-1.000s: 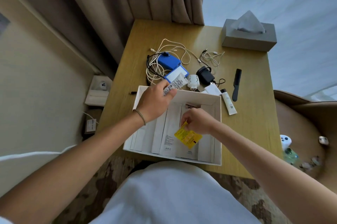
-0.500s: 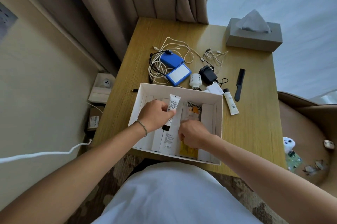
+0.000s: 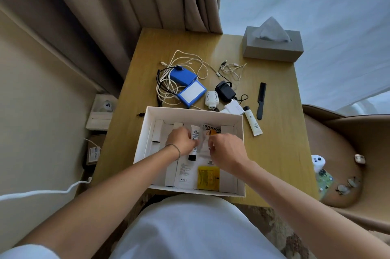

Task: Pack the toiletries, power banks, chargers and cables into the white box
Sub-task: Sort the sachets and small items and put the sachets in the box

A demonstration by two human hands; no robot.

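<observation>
Barely started, with both hands down in the box (image 3: 191,111), the left hand (image 3: 183,141) gripping a tube (image 3: 194,138) and the right hand (image 3: 226,151) curled, hold unclear, while power banks (image 3: 185,84), chargers (image 3: 224,90) and cables (image 3: 185,64) wait on the far side.

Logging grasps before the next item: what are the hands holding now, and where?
The left hand grips the white tube at mid-body, inside the white box. Whether the right hand holds anything cannot be told.
</observation>
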